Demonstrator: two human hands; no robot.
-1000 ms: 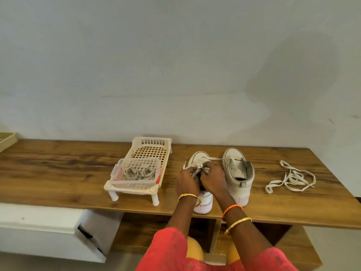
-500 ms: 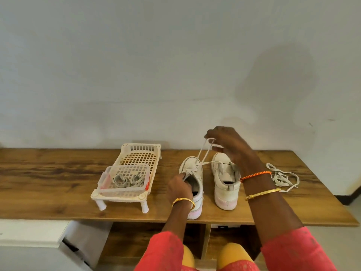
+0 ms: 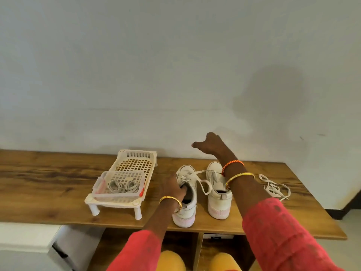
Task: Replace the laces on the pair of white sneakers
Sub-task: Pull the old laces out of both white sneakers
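Two white sneakers stand heel-toward-me on the wooden bench (image 3: pixel 48 184). My left hand (image 3: pixel 172 189) grips the left sneaker (image 3: pixel 186 204) at its collar, with fingers hooked into the opening. A white lace (image 3: pixel 204 181) runs from that sneaker's eyelets and lies slack across to the right sneaker (image 3: pixel 217 202). My right hand (image 3: pixel 210 144) is raised above and behind the sneakers with its thumb stretched out. No lace shows in it, and its fingers point away from the camera.
A loose white lace (image 3: pixel 274 187) lies in a heap on the bench to the right. To the left stands a white plastic rack (image 3: pixel 136 159) bearing a clear basket (image 3: pixel 119 193) of rolled grey laces (image 3: pixel 121 185). The wall rises directly behind the bench.
My right hand pulled the lace up out of the left sneaker, then rose further; the lace now lies slack between the shoes. My left hand stayed on the left sneaker.
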